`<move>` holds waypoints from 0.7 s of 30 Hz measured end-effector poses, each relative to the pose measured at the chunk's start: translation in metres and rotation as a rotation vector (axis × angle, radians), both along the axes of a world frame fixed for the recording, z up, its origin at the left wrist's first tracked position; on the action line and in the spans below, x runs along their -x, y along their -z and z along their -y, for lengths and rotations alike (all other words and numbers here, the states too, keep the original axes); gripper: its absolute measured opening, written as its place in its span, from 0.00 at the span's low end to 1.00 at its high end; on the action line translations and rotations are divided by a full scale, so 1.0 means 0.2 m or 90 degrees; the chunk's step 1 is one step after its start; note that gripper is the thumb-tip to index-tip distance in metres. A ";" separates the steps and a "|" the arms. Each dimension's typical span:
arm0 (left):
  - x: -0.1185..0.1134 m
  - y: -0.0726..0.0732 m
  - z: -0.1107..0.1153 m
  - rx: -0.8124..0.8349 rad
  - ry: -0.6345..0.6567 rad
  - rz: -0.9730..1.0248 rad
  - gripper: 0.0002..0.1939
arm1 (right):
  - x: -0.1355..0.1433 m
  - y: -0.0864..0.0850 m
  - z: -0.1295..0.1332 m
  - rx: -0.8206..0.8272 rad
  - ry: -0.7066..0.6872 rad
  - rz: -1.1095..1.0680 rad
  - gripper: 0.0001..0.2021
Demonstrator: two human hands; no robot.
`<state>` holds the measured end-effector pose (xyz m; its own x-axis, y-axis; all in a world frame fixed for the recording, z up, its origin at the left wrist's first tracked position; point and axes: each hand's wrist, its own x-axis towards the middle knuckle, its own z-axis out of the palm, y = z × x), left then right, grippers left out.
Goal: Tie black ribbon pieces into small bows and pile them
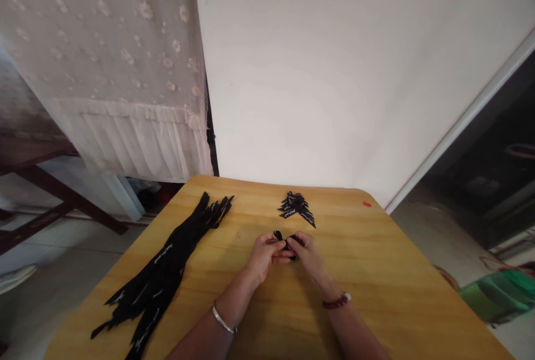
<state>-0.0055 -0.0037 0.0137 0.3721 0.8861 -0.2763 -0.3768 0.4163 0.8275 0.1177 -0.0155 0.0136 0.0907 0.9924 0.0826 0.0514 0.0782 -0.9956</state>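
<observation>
Above the middle of the wooden table, my left hand (264,254) pinches a short black ribbon (277,235) with a loop standing up over the thumb. Close against it, my right hand (306,251) grips the other part of the same ribbon, fingertips nearly touching those of the left. Most of the ribbon is hidden by my fingers. Just beyond the hands lies a small pile of black ribbon bows (295,204) with white lettering. To the left, a long bundle of black ribbon strips (167,271), also printed in white, stretches diagonally over the table.
The wooden table (376,282) meets a white wall panel (334,70) at its far edge. A small red item (366,204) lies at the far right corner. A lace curtain (137,59) hangs at left. A green container (499,296) is on the right, beside the table.
</observation>
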 end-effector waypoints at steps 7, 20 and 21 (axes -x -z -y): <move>0.00 0.02 -0.01 0.000 -0.025 0.005 0.10 | 0.00 0.02 0.01 0.095 0.053 -0.082 0.21; -0.01 0.02 -0.01 0.011 -0.053 0.001 0.10 | 0.01 0.02 0.00 -0.004 0.008 0.027 0.15; -0.01 0.02 -0.01 0.012 -0.057 0.002 0.10 | 0.01 0.02 -0.01 -0.005 0.013 0.023 0.15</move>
<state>-0.0038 -0.0023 0.0093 0.2917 0.9108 -0.2921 -0.4158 0.3958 0.8188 0.1152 -0.0144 0.0094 0.1082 0.9897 0.0940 0.0892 0.0845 -0.9924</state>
